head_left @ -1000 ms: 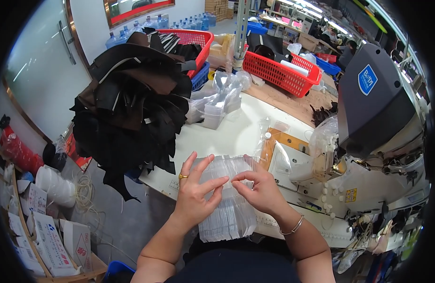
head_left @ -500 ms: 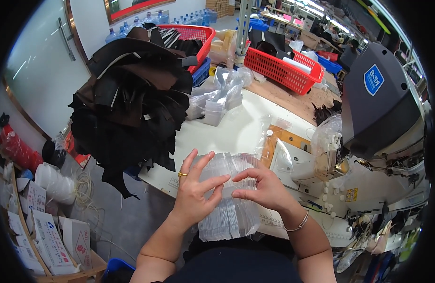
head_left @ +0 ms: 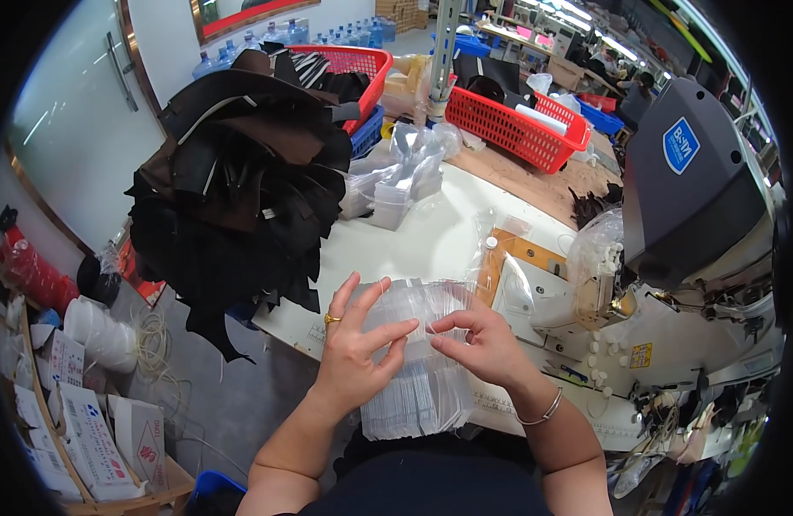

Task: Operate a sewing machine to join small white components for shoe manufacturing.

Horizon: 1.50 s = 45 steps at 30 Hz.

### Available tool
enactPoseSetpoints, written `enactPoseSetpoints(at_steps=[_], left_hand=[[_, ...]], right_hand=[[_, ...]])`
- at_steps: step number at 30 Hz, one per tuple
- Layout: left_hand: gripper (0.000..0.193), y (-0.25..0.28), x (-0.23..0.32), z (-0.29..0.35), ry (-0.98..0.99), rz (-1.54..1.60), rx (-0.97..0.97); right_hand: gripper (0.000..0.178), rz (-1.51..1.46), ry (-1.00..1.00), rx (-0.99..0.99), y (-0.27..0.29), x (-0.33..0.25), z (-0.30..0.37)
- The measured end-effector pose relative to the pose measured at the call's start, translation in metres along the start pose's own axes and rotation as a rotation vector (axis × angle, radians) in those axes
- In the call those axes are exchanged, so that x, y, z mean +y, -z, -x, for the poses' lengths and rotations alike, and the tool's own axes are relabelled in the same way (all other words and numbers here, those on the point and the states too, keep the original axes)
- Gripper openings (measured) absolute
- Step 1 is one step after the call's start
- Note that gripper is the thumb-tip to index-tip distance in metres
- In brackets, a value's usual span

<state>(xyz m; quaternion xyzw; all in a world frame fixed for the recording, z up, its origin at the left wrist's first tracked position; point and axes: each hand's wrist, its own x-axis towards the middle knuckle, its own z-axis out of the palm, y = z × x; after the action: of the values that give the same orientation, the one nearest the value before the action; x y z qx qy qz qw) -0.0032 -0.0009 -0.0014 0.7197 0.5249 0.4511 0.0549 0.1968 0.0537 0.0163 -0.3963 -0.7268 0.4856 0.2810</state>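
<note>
A thick bundle of thin clear plastic strips lies at the table's front edge, close to my body, with a band seeming to run across it. Over its left side is my left hand, the fingers spread and the index finger and thumb pointing right. My right hand comes in from the other side, its thumb and index fingertips drawn close together over the middle of the bundle. Anything thin between those fingertips is too fine to make out. The two index fingertips are nearly touching.
A sewing machine stands at right on the white table. Black and brown cut pieces are heaped at left. Clear plastic pieces lie behind the bundle. A red basket stands farther back; cartons sit at lower left.
My right thumb has moved up toward the index finger, narrowing the gap between them. That hand has shifted slightly right. My left hand and the bundle look unmoved.
</note>
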Motion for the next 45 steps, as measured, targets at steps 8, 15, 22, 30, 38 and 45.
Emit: enactPoseSetpoints(at_steps=[8, 15, 22, 30, 38, 45], left_hand=[[0.029, 0.0, 0.0, 0.0, -0.016, -0.007, 0.005], [0.026, 0.0, 0.0, 0.0, -0.013, -0.007, 0.003], [0.026, 0.002, 0.001, 0.0, -0.006, -0.019, -0.019], [0.025, 0.0, 0.0, 0.0, -0.018, -0.015, -0.021], [0.025, 0.0, 0.002, -0.001, -0.027, -0.028, -0.041], [0.025, 0.0, 0.0, 0.0, -0.023, -0.011, -0.028]], right_hand=[[0.01, 0.237, -0.032, 0.153, -0.008, -0.008, 0.003], [0.011, 0.169, 0.1, 0.092, -0.006, -0.006, 0.002], [0.02, 0.324, 0.121, 0.047, -0.003, -0.008, 0.005], [0.019, 0.303, 0.055, -0.019, 0.001, 0.003, 0.0], [0.028, 0.305, 0.069, -0.023, -0.001, -0.001, 0.001], [0.031, 0.234, 0.078, -0.005, -0.001, 0.003, 0.001]])
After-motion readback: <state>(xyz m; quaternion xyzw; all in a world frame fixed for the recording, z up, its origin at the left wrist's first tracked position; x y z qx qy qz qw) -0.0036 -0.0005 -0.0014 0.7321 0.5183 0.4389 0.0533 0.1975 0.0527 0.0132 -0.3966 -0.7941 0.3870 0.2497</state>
